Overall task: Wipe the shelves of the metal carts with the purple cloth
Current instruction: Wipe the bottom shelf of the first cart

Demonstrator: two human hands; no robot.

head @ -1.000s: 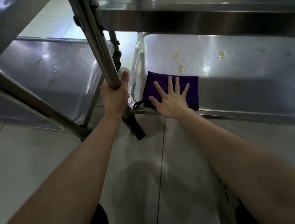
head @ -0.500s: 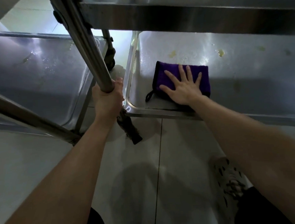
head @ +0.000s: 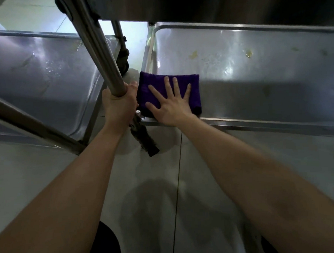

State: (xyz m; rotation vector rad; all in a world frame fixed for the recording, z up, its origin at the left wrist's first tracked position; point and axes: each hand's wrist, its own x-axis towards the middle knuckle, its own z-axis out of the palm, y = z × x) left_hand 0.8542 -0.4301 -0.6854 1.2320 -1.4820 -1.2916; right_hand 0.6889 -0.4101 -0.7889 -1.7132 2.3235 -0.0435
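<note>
One folded purple cloth (head: pixel 168 92), steel shelf (head: pixel 266 87)

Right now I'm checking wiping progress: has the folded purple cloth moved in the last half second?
Yes. The purple cloth slid left and nearer, away from the yellow stain, into the steel shelf's front-left corner.

— What sort of place is this?
— A catering kitchen or canteen back room, I'd say. Two stainless trolleys stand side by side, the left shelf (head: pixel 36 84) and right shelf (head: pixel 266 103) both rimmed. There's a tubular post (head: pixel 99 52), a castor (head: pixel 124 58), yellowish spatters (head: pixel 193 54) on the steel, and pale floor tiles (head: pixel 30 161).
</note>
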